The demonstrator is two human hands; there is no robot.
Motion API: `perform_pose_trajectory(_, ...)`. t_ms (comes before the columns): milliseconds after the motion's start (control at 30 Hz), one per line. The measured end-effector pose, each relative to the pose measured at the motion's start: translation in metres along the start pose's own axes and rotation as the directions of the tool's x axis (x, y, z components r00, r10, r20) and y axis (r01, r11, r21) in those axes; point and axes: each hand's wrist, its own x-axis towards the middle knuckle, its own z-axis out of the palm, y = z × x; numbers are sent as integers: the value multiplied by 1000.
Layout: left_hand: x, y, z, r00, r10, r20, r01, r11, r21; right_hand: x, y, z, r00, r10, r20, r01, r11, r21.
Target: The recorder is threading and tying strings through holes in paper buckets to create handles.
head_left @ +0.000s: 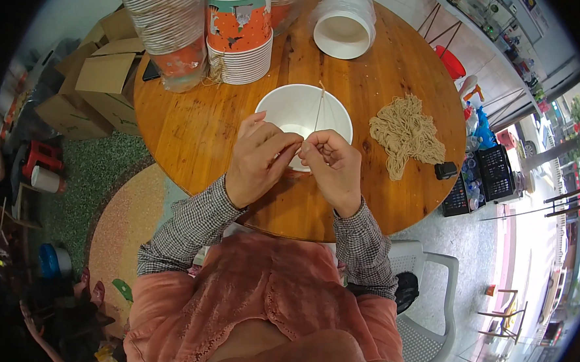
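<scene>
A paper bucket (276,103), white inside, stands on the wooden table in front of me. Over its near side my left hand (260,154) and my right hand (333,167) meet, thumbs and index fingers pinched together at the fingertips. A thin string (318,113) runs from my fingers up to the bucket's far rim, where a small tan end sticks up. My fingers seem to pinch the string's near end, though the exact grip is too small to make out. To the right of the bucket lies a loose heap of tan strings (407,135).
Behind stand a stack of orange-patterned paper buckets (238,34), a tall plastic-wrapped stack (160,23) and white buckets in clear film (342,36). A small black object (445,170) sits at the table's right edge. Cardboard boxes (111,83) are left; a white plastic chair (437,307) is right.
</scene>
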Motion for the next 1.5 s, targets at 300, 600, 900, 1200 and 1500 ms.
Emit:
perform_pose_trajectory(300, 10, -6, -16, 907, -264, 329, 395, 803, -445, 0, -1, 0, 999, 8, 47, -6, 999, -50)
perform_pose_trajectory(600, 15, -3, -33, 621, -371, 691, 780, 199, -593, -9, -1, 9, 996, -90, -20, 89, 995, -41)
perform_pose_trajectory(900, 11, 1, -28, 683, -388, 619, 725, 261, -637, -7, -4, 5, 919, -390, 55, 389, 875, -287)
perform_pose_trajectory(1200, -3, 5, -22, 965, -168, 202, 187, 979, -78, -9, 2, 4, 924, -383, 5, 354, 850, -391)
perform_pose_trajectory(1500, -15, 14, -30, 992, -52, 116, 44, 997, 70, -5, 12, 6, 881, -471, -37, 397, 780, -483)
